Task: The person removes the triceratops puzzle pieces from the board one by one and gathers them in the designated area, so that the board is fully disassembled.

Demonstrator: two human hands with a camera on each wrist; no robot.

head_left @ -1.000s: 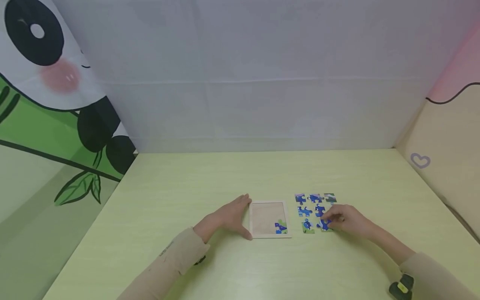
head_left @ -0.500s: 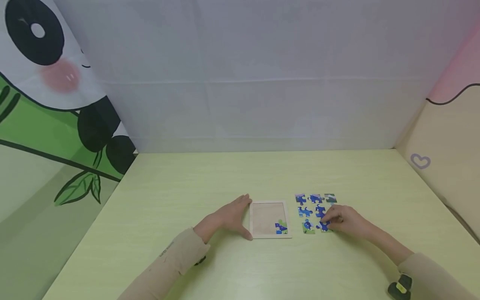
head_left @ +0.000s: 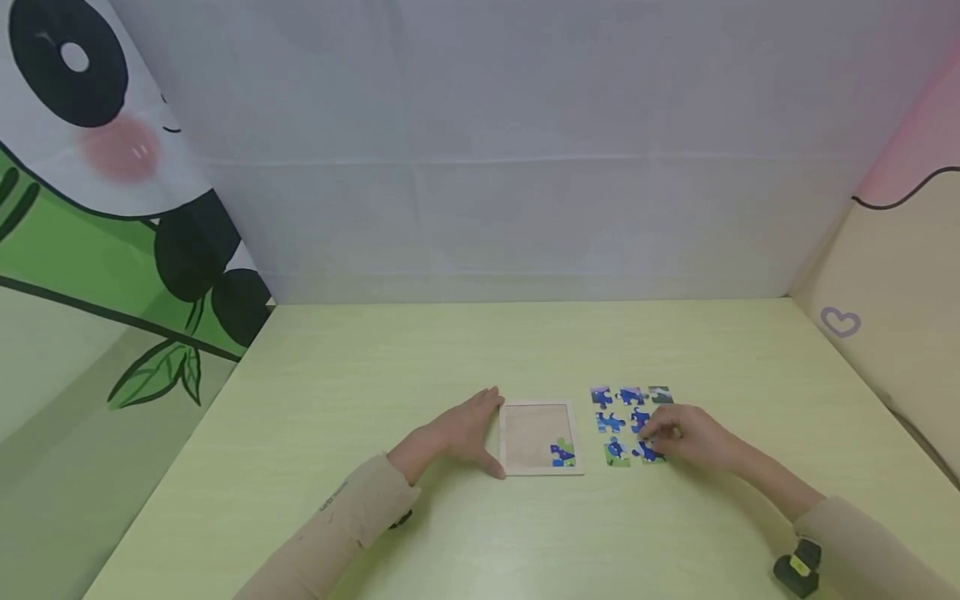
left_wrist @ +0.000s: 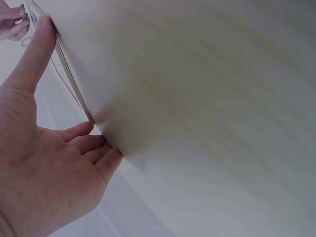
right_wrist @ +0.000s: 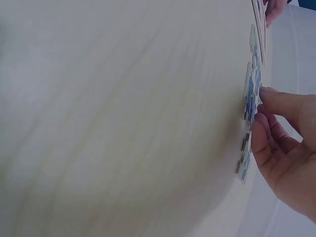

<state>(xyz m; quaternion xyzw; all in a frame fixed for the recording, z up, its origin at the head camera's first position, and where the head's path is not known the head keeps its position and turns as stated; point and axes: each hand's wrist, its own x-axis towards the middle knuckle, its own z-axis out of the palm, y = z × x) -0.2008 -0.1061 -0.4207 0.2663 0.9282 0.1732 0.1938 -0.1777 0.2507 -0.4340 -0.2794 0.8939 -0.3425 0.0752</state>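
Observation:
Beside the left edge of a shallow square puzzle frame (head_left: 537, 475), my left hand (head_left: 463, 432) spreads its thumb and fingers, touching that edge near both corners. In the left wrist view the left hand's thumb (left_wrist: 38, 49) lies straight along the frame. One blue and green puzzle piece (head_left: 562, 454) sits in the frame's lower right corner. My right hand (head_left: 693, 435) is over the loose jigsaw pieces (head_left: 610, 423), its fingers bent and fingertips at the middle and bottom rows. From the right wrist, its thumb and forefinger tips show apart; no lifted piece is visible between them.
Several pieces lie in rows to the right of the frame; the right hand hides part of them. Pale wood tabletop (head_left: 360, 358) surrounds everything. A white cloth wall (head_left: 480, 208) rises at the back, with printed panels on both sides.
My right hand has shifted very slightly up from the bottom-row piece, uncovering a little more of it. The left hand, the frame and the pieces look unmoved.

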